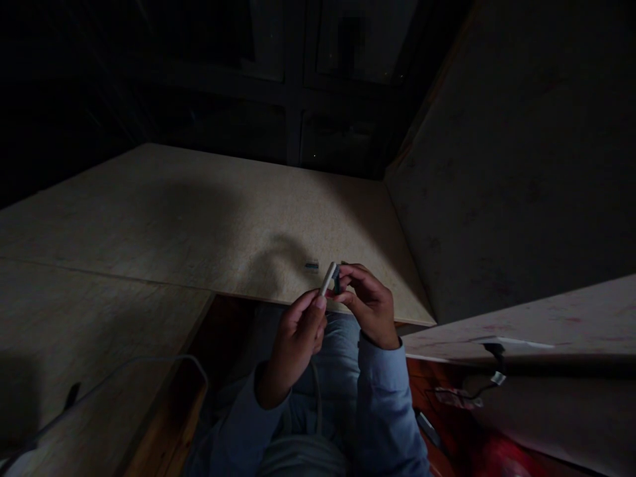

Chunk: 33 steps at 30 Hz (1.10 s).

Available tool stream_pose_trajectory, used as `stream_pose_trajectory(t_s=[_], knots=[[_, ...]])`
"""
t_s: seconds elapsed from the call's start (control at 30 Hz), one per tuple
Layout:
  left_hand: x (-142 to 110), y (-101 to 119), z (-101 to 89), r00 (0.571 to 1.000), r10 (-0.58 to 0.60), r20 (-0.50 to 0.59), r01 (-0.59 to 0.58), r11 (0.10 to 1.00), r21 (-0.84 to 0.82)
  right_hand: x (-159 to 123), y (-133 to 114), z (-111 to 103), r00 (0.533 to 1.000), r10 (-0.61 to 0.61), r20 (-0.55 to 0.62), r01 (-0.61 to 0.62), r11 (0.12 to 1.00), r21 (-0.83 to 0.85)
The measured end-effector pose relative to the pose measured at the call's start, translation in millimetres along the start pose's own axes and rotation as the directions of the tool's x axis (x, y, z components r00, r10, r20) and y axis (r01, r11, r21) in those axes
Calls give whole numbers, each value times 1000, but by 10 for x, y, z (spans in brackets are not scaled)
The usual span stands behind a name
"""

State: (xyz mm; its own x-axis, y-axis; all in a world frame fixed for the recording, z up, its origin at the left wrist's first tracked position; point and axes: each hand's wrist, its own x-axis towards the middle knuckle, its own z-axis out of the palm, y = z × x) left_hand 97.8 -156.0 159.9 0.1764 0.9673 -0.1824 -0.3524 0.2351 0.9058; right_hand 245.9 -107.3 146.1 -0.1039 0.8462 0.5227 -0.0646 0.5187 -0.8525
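- Centrally, the bare left hand (299, 329) pinches a slender, cream-white, stick-shaped piece (326, 281) between thumb and fingers, near its lower end
- The bare right hand (370, 302), fingers curled, grips a small, dark blue-grey, narrow piece (336, 283) between thumb and fingertips, just beside the stick-shaped piece
- Both pieces are near the near edge of the pale, mottled tabletop (209, 218); their upper ends come close together, though I cannot tell whether they are joined
- Just beyond the hands, a small, dark, flat, rectangular piece (311, 266) lies on the tabletop, apart from the fingers
- Blue-grey long sleeves (385, 397) cover both forearms, and below them shows a lap in grey-blue trousers (340, 344)
- Leftward, a thin grey cable (149, 359) runs across the pale surface and curves over its edge
- Rightward, a black cable with a white tag (498, 378) hangs below a pale, patterned panel (507, 165)
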Motion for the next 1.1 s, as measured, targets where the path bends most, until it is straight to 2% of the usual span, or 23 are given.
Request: stream_pose_trajectory(t_s=[0.2,0.33,0.5,0.83,1.1], knots=[[-16,-9,39,998,42,-39,-42,999,15,18,-28,52,999,6,-37,-5,1000,13],[-27,-12,24,999,16,29,-18,999,47,20,-35,66,991,40,-125,-34,998,50],[-39,8,-21,994,-38,106,31,997,67,19,-8,45,974,26,-227,-13,998,62],[-49,105,-101,981,-120,153,106,990,96,-7,25,-9,973,43,-227,-46,999,-8],[-38,63,-82,992,-70,109,61,995,84,4,-26,-6,985,83,-154,-78,996,38]])
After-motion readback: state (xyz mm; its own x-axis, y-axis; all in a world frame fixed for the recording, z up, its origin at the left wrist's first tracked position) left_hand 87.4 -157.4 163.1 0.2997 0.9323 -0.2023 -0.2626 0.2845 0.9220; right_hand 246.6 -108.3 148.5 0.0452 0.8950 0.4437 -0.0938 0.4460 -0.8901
